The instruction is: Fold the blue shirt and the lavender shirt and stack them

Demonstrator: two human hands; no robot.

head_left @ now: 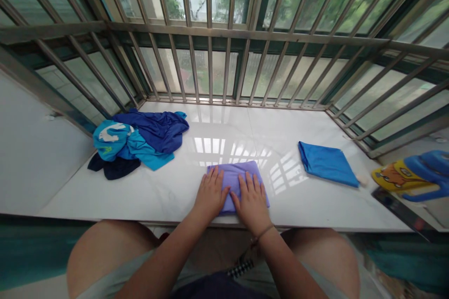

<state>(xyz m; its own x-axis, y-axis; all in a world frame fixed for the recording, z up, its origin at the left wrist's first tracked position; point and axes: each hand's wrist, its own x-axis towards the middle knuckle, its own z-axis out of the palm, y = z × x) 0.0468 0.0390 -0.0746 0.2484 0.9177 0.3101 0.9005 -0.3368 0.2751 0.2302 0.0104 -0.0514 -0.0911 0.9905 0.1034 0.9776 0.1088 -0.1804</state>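
Observation:
A folded purple garment lies flat near the front edge of the white sill, shaped like a small rectangle. My left hand rests palm down on its left side, fingers stretched out. On its right side my right hand also lies flat, fingers slightly spread. Both thumbs point inward and almost meet over the cloth. What kind of garment it is cannot be made out. To the right sits a folded blue garment, apart from both hands.
A loose heap of dark blue and turquoise clothes lies at the left, with a black piece under it. At the right edge are a yellow and blue bottle and a dark flat box. Metal window bars close off the back.

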